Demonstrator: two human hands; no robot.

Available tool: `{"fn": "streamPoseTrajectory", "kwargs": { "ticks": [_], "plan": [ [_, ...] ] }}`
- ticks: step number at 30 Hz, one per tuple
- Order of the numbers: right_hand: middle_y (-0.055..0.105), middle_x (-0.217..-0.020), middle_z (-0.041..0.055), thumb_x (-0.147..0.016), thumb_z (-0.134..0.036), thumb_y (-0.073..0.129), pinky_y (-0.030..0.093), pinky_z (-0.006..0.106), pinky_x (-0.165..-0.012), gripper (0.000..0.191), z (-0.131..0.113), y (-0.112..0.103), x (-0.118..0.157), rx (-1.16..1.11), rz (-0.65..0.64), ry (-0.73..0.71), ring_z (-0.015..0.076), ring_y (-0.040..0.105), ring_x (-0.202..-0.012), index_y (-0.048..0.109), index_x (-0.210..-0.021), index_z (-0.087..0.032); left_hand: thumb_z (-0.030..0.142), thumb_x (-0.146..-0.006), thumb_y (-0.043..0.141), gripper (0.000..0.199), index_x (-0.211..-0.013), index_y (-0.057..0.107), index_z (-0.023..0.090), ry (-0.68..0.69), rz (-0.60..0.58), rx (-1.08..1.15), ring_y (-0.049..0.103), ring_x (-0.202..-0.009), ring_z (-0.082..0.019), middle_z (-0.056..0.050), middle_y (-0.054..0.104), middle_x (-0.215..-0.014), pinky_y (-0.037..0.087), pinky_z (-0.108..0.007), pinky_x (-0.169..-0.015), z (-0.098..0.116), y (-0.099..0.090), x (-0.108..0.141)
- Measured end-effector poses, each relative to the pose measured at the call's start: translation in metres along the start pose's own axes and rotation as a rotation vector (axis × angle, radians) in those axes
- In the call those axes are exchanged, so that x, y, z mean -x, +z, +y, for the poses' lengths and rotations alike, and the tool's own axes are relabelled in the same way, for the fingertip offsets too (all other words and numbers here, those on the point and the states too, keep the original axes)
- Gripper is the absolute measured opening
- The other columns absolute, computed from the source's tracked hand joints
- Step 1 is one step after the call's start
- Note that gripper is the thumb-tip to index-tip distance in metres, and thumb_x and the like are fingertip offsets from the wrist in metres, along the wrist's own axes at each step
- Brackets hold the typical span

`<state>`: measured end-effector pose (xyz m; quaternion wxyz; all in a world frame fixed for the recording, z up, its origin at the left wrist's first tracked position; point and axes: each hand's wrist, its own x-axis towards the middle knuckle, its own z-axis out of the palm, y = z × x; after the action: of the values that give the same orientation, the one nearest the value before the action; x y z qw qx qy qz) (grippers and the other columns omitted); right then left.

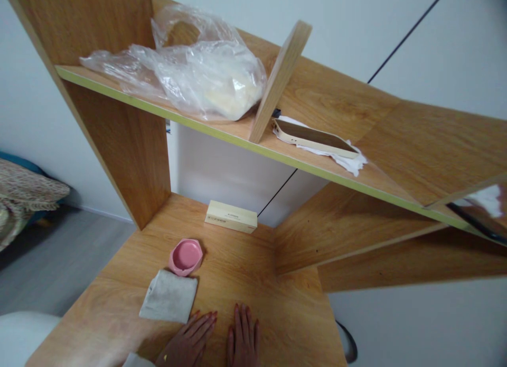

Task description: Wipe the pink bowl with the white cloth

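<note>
My left hand (188,341) rests on the wooden desktop with its fingers stretched out, holding nothing. Just beyond it lies a folded grey cloth (169,297), very near its fingertips. To the right, my right hand (243,338) lies flat on the wood, fingers extended and pointing away from me, also with nothing in it. Behind the cloth sits a pink faceted dish (186,257) with a round hollow. Farther back, a long cream box (231,217) with small print stands against the rear of the desk.
Overhead runs a wooden shelf (340,182) with an upright divider (280,82). On it are a clear plastic bag (206,76) and a flat white-edged device (317,140) on white tissue. A white rounded seat (26,335) is at lower left, beside a fringed woven cover (27,190).
</note>
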<state>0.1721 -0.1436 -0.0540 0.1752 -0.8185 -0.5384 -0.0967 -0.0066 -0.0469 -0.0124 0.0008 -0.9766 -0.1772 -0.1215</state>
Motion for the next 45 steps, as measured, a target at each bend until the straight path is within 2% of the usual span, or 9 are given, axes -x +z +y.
{"fn": "streamPoseTrajectory", "kwargs": {
  "ticks": [4, 7, 14, 20, 22, 27, 33, 38, 45],
  "plan": [
    [0.057, -0.131, 0.0038, -0.095, -0.038, 0.029, 0.023, 0.051, -0.110, 0.046, 0.010, 0.003, 0.001, 0.041, -0.036, -0.085, 0.0251, 0.046, -0.128, 0.051, -0.133, -0.024, 0.015, -0.079, 0.049, 0.061, -0.139, 0.044, 0.023, -0.041, -0.078, 0.065, 0.048, -0.125, -0.020, -0.001, 0.049, -0.142, 0.041, -0.029, -0.103, 0.004, -0.002, -0.002],
    [0.056, -0.132, 0.0037, -0.095, -0.037, 0.028, 0.024, 0.050, -0.110, 0.046, 0.013, 0.005, 0.002, 0.058, -0.033, -0.094, 0.0251, 0.046, -0.128, 0.053, -0.131, -0.023, 0.020, -0.083, 0.048, 0.054, -0.137, 0.046, 0.026, -0.125, -0.083, 0.064, 0.052, -0.121, -0.020, 0.001, 0.053, -0.139, 0.044, -0.029, -0.101, 0.007, -0.008, -0.004],
    [0.057, -0.132, 0.0042, -0.095, -0.041, 0.027, 0.025, 0.050, -0.110, 0.048, 0.013, 0.003, 0.002, 0.040, -0.047, -0.104, 0.0248, 0.043, -0.130, 0.048, -0.136, -0.025, 0.020, -0.084, 0.047, 0.054, -0.138, 0.044, 0.027, -0.068, -0.141, 0.041, 0.050, -0.124, -0.019, 0.000, 0.051, -0.140, 0.043, -0.027, -0.102, 0.004, -0.020, -0.006],
    [0.059, -0.129, 0.0047, -0.097, -0.036, 0.018, 0.023, 0.051, -0.111, 0.050, -0.004, -0.002, 0.000, -0.034, 0.010, 0.040, 0.0232, 0.042, -0.131, 0.048, -0.136, -0.025, 0.009, -0.077, 0.045, 0.064, -0.140, 0.041, 0.020, 0.000, -0.060, 0.055, 0.041, -0.131, -0.017, -0.001, 0.043, -0.146, 0.036, -0.029, -0.108, 0.000, -0.019, -0.004],
    [0.059, -0.129, 0.0045, -0.097, -0.036, 0.017, 0.023, 0.052, -0.111, 0.051, -0.007, -0.004, -0.001, -0.039, -0.012, 0.056, 0.0236, 0.042, -0.131, 0.047, -0.137, -0.026, 0.007, -0.075, 0.045, 0.066, -0.140, 0.041, 0.019, 0.008, -0.039, 0.038, 0.041, -0.131, -0.017, -0.001, 0.044, -0.146, 0.036, -0.030, -0.108, 0.000, -0.016, -0.003],
    [0.058, -0.131, 0.0050, -0.096, -0.037, 0.017, 0.023, 0.053, -0.111, 0.051, -0.008, -0.005, -0.002, -0.024, -0.057, 0.057, 0.0245, 0.041, -0.131, 0.045, -0.137, -0.025, 0.012, -0.080, 0.047, 0.058, -0.137, 0.046, 0.022, -0.059, 0.001, 0.031, 0.044, -0.127, -0.017, 0.002, 0.052, -0.140, 0.034, -0.029, -0.110, 0.004, -0.009, -0.002],
    [0.058, -0.131, 0.0045, -0.096, -0.035, 0.018, 0.022, 0.052, -0.111, 0.050, -0.008, -0.007, -0.002, -0.024, -0.034, 0.043, 0.0239, 0.041, -0.131, 0.048, -0.136, -0.025, 0.011, -0.082, 0.045, 0.053, -0.133, 0.051, 0.022, -0.042, 0.024, 0.007, 0.044, -0.127, -0.017, 0.001, 0.050, -0.141, 0.035, -0.030, -0.109, 0.004, -0.014, -0.003],
    [0.059, -0.129, 0.0046, -0.096, -0.036, 0.020, 0.024, 0.051, -0.111, 0.050, -0.007, -0.006, -0.002, -0.026, -0.001, 0.034, 0.0233, 0.042, -0.131, 0.049, -0.135, -0.025, 0.006, -0.076, 0.043, 0.061, -0.135, 0.048, 0.021, -0.025, 0.013, -0.001, 0.043, -0.128, -0.016, 0.001, 0.050, -0.141, 0.036, -0.029, -0.108, 0.003, -0.014, -0.003],
    [0.059, -0.129, 0.0037, -0.096, -0.033, 0.020, 0.023, 0.050, -0.112, 0.049, -0.009, -0.009, -0.004, -0.037, 0.021, 0.021, 0.0224, 0.044, -0.129, 0.046, -0.137, -0.025, 0.001, -0.073, 0.040, 0.071, -0.141, 0.038, 0.019, -0.029, 0.033, 0.009, 0.043, -0.129, -0.015, 0.000, 0.048, -0.143, 0.032, -0.033, -0.112, 0.003, 0.001, 0.001]
  ]
}}
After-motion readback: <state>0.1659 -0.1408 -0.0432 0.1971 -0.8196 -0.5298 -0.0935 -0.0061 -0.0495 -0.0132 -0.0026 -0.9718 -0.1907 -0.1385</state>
